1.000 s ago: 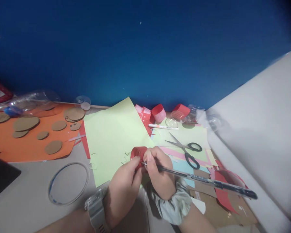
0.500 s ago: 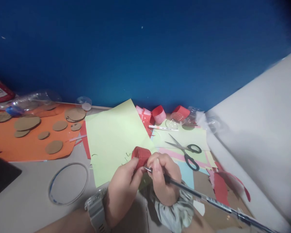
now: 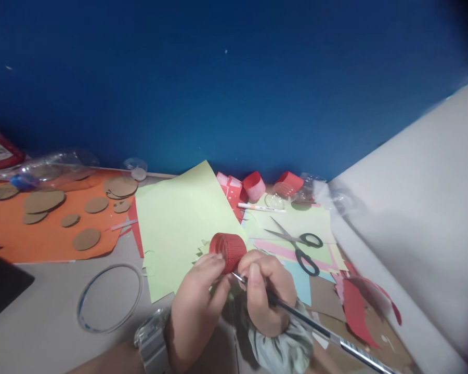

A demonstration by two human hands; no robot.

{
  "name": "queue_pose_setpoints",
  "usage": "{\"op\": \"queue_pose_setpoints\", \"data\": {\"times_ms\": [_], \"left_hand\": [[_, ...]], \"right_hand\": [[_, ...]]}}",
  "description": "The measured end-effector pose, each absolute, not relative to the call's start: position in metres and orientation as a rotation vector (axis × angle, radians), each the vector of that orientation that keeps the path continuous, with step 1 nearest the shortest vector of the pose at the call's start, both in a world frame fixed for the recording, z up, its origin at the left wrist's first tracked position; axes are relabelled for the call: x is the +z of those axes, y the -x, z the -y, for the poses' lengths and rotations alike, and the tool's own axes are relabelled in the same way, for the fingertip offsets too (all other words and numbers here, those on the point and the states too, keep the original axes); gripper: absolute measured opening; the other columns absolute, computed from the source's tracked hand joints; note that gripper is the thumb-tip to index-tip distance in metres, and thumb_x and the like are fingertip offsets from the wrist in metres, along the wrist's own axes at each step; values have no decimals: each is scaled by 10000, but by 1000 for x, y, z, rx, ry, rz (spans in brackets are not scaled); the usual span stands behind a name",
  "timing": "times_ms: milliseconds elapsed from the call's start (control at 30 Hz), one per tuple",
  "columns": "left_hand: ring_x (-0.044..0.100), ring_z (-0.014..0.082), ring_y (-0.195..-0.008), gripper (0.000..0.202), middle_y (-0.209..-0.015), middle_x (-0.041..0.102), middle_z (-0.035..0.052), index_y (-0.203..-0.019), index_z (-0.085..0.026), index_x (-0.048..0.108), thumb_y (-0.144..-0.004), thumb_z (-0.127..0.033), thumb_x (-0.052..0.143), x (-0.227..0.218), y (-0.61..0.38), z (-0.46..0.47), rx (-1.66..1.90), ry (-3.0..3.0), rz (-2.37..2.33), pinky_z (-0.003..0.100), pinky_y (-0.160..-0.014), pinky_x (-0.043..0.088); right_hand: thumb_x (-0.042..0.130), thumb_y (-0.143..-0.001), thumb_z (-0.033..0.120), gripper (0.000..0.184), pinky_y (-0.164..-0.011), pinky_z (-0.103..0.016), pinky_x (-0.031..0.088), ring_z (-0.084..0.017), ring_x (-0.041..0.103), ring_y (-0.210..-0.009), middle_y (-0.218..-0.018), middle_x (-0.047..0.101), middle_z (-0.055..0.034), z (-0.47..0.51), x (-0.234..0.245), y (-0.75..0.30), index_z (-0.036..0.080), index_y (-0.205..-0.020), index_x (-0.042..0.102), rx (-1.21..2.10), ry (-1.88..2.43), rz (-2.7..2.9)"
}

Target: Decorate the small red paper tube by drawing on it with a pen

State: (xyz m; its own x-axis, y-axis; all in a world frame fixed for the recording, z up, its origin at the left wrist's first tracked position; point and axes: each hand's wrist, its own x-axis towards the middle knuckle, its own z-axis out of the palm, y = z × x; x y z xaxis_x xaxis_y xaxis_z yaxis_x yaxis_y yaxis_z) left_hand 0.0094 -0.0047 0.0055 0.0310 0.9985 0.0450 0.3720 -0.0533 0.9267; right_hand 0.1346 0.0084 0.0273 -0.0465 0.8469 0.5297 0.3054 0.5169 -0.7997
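Left hand pinches the red ribbed plastic-looking round cap at seven o'clock; likely light, stiff, surest by its ribs. Right hand grips a slim dark pen.

A chunky grey watch circles the left wrist, a gathered pale grey-green scrunchie the right.

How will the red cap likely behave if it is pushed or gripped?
Being round, the cap would likely roll on its side. Its ridges should limit slipping, and its unbent shape in the left hand suggests stiffness.
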Motion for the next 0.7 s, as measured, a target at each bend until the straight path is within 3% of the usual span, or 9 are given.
{"op": "queue_pose_setpoints", "data": {"times_ms": [133,267,367,433,567,700], "left_hand": [[658,280,-1018,208,-1075,730,135,-950,-168,690,-848,-236,523,12,-9,4,961,-1488,-1457,456,-995,478],[659,212,-880,215,-973,725,97,-910,-176,669,-892,-206,457,22,-7,-1,886,-1472,-1264,353,-879,519],[610,214,-1071,191,-1160,667,110,-893,-178,656,-865,-157,468,22,-6,-4,951,-1508,-1231,322,-959,467],[579,224,-1128,172,-1182,643,112,-855,-175,640,-853,-150,469,20,-6,-4,962,-1530,-1236,319,-977,444],[599,196,-768,174,-818,648,50,-793,-180,586,-879,-218,438,19,-7,-2,799,-1467,-1306,309,-733,474],[546,180,-715,164,-762,599,20,-762,-193,525,-879,-242,422,17,-8,-2,771,-1443,-1318,296,-693,432]], "right_hand": [[444,-916,136,212,-541,-288,379,-131,495,-549,-653,543,5,-8,23,-136,228,-726,468,614,1040,1570],[440,-926,161,224,-553,-297,382,-144,508,-568,-638,527,7,-7,24,-135,230,-713,456,604,1056,1535],[436,-922,152,219,-550,-291,380,-135,495,-555,-624,505,16,-7,27,-134,229,-717,456,615,1027,1556],[428,-919,142,213,-549,-283,378,-128,487,-551,-623,498,21,-8,29,-134,229,-726,456,629,1027,1570],[434,-917,137,200,-559,-271,378,-119,481,-561,-638,499,25,-9,29,-136,224,-737,446,665,1080,1642],[450,-935,179,193,-568,-259,373,-112,462,-577,-657,490,30,-11,24,-139,219,-746,450,697,1131,1643]]}}
